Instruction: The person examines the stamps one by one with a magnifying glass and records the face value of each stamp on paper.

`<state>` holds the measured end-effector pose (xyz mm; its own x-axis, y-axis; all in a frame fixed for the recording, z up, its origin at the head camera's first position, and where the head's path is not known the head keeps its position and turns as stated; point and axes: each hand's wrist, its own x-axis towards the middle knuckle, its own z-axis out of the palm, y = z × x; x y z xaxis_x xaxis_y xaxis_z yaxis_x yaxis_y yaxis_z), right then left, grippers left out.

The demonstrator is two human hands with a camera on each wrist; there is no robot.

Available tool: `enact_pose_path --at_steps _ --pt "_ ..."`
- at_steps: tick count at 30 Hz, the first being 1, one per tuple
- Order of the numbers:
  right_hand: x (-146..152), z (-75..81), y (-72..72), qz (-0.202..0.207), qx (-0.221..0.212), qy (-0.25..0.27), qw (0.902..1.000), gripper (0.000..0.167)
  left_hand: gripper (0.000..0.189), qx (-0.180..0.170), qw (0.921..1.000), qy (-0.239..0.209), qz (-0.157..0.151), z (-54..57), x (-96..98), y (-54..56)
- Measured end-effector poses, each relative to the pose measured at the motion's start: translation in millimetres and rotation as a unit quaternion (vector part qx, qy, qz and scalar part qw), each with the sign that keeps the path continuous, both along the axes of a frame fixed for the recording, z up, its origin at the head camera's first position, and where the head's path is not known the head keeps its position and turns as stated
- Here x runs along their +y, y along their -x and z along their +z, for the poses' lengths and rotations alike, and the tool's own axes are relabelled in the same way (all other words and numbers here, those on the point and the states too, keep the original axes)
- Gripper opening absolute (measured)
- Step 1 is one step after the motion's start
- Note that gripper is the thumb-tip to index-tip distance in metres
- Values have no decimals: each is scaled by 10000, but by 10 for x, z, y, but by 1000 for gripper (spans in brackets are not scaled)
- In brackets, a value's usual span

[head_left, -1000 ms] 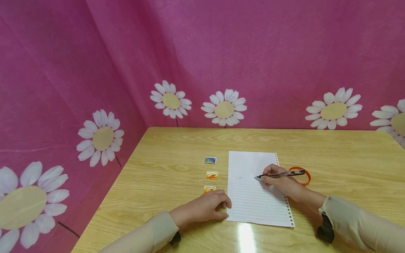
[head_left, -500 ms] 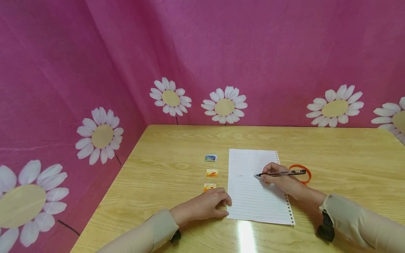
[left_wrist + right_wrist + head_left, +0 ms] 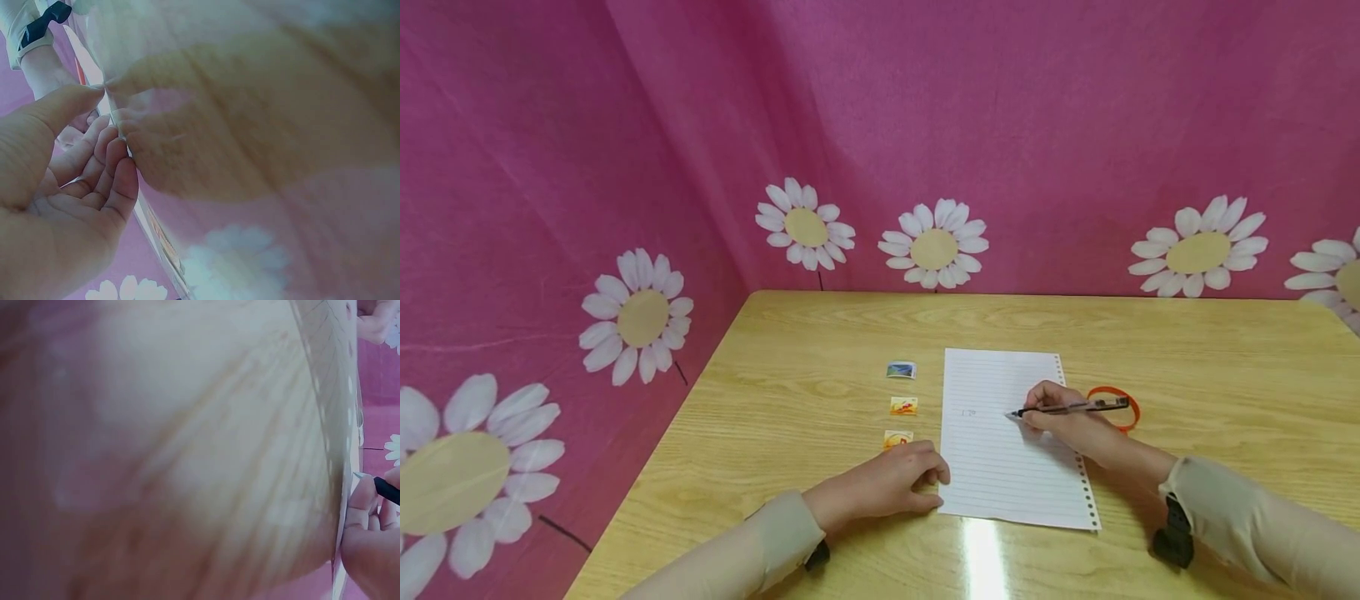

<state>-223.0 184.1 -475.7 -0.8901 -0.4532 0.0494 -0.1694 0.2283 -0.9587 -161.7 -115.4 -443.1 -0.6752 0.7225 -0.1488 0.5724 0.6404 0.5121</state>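
Nearest, the left hand (image 3: pixel 891 483) rests at the left edge of a white ruled paper sheet (image 3: pixel 1000 487), thumb apart from the bent, relaxed fingers. Beyond, the right hand (image 3: pixel 1075 432) lies over the sheet, fingers clamped on a slim black-and-clear pen (image 3: pixel 1071 408); tip contact with the paper is unconfirmed. Writing is judged in hand, short dark marks (image 3: pixel 968 412) standing left of the tip. A further stroke would call for a steady sheet. Three small rectangular printed pieces (image 3: pixel 904 406) lie left of the sheet on the yellowish wooden bench (image 3: pixel 775 375).

Lined white sheet (image 3: pixel 992 471), punched right edge, flat on table (image 3: pixel 797 392), written on at left; clear-and-black pen (image 3: pixel 1070 408) slanted, tip over it.
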Motion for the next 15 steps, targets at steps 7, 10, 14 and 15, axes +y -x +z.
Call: enact_pose_path --at_steps 7,10,14,15 --pt "12 57 -39 -117 -131 -182 9997 15 16 70 10000 31 -48 10 3 -3" --pt "10 75 -40 -170 -185 -272 9993 20 16 102 9999 42 -61 13 0 -3" --pt "-18 112 -69 -196 -193 -190 9994 22 16 114 9999 29 -64 18 -6 -4" --pt "-21 114 -72 -208 -202 -193 9994 23 16 109 9999 25 -58 19 -7 -4"
